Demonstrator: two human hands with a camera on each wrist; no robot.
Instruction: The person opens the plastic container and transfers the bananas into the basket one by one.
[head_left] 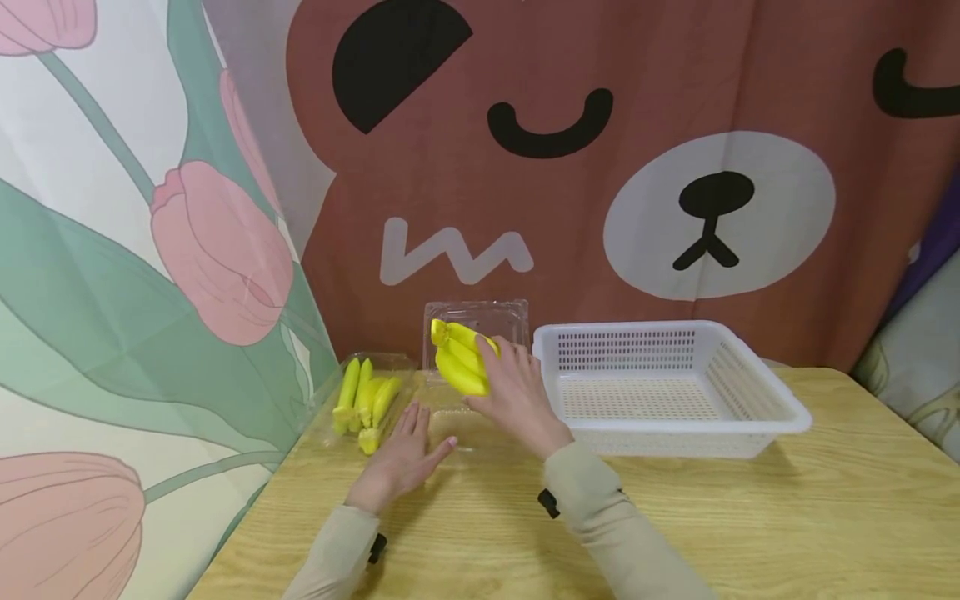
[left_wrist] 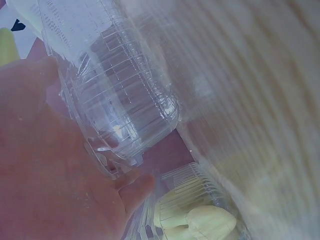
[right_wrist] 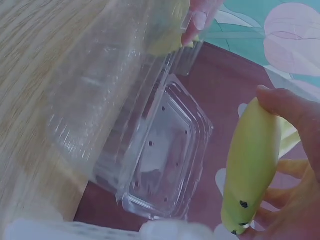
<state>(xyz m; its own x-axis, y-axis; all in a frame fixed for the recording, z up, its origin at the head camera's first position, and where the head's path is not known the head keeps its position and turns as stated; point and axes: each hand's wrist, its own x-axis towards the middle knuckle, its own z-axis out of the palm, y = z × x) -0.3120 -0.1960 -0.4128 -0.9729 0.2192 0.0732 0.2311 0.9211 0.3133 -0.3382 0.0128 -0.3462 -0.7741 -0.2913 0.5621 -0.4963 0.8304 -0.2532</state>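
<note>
- Far left on the light wooden table (head_left: 750, 525): a second clear plastic clamshell (head_left: 330, 417) holds a bunch of yellow-green toy bananas (head_left: 366, 402). We can't tell whether its lid is down.
- Our left hand (head_left: 401, 458) lies flat with straight fingers, pressing on the base of the open clear plastic clamshell box (head_left: 476, 321). It grips nothing.
- That box is thin, ribbed and vented; we judge it light, flimsy and apt to slide or buckle, so pinning the base makes sense. Nothing inside it that we can see; the lid stands up against the bear-print curtain (head_left: 600, 167).
- Our right hand (head_left: 517, 392) wraps thumb and fingers round the bright yellow toy banana bunch (head_left: 461, 358), held just above the open box.
- We judge the bunch light, rigid and smooth, probably plastic, so a bit slippery. Best hold: across the thick middle, as now, not by the stem tip.
- Right: white perforated plastic basket (head_left: 750, 367), with nothing visible in it, just beside the right hand.
</note>
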